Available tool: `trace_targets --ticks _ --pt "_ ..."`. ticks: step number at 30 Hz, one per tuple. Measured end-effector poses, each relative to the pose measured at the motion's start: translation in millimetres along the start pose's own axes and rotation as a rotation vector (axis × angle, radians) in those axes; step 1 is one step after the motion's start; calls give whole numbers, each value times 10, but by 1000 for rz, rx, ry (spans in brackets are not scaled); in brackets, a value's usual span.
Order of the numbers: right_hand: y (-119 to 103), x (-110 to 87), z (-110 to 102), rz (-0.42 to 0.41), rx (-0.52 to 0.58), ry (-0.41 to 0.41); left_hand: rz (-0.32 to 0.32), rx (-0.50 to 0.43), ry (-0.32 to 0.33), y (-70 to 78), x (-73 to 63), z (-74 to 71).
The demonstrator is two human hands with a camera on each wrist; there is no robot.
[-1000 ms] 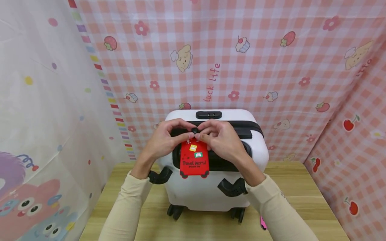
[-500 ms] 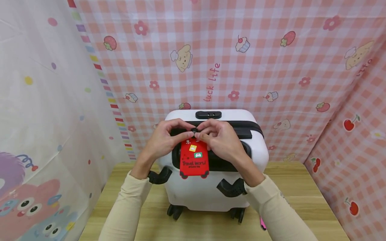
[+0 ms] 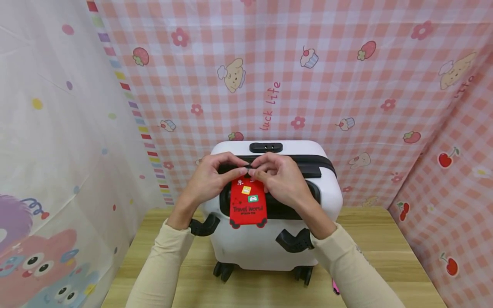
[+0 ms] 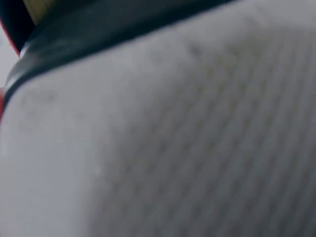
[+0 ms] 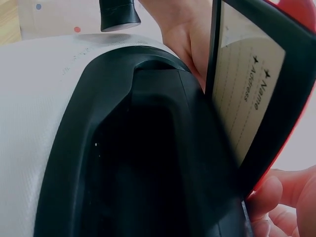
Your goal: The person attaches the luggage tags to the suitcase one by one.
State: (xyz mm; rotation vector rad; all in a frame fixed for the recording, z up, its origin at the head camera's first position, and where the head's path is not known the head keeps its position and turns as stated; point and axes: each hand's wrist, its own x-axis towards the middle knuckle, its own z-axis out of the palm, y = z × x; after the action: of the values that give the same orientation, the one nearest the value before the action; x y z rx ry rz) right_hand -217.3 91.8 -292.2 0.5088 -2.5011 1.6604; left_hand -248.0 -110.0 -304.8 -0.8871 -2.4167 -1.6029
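Observation:
A red luggage tag (image 3: 248,205) printed "Travel World" hangs in front of the white suitcase's (image 3: 265,246) black side handle (image 3: 313,172). My left hand (image 3: 209,179) and right hand (image 3: 284,177) meet at the tag's top, each pinching the small black strap (image 3: 249,167) between thumb and forefinger. The fingertips hide most of that strap. In the right wrist view, the tag's back shows a name and address card (image 5: 249,81), with right-hand fingers (image 5: 286,192) below it and the left hand (image 5: 180,24) behind. The left wrist view holds mostly blurred white shell (image 4: 148,138).
The suitcase stands on its black wheels (image 3: 224,270) on a wooden table (image 3: 262,291). A combination lock (image 3: 266,147) sits at its top. A pink item (image 3: 336,286) lies partly behind the right sleeve. Patterned curtains (image 3: 292,102) close in the back and sides.
Less of the black strap shows between the fingertips than a second ago. Both hands, the tag and the suitcase stay almost where they were.

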Motion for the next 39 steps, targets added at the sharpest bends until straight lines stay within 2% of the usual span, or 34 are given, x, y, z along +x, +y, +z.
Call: trace_targets --ticks 22,24,27,31,34,39 --pt "16 -1 0 -9 5 5 22 48 6 46 3 1" --pt "17 1 -3 -10 5 8 49 78 21 48 -8 7" --pt "21 4 -3 -13 3 7 127 140 58 24 -34 24" --pt "23 4 0 -17 -6 10 219 257 109 -27 -79 50" --pt "18 1 -1 -23 -6 11 220 351 121 -61 -119 53" --pt "16 -2 -4 -27 -2 7 157 461 89 -118 -169 45"
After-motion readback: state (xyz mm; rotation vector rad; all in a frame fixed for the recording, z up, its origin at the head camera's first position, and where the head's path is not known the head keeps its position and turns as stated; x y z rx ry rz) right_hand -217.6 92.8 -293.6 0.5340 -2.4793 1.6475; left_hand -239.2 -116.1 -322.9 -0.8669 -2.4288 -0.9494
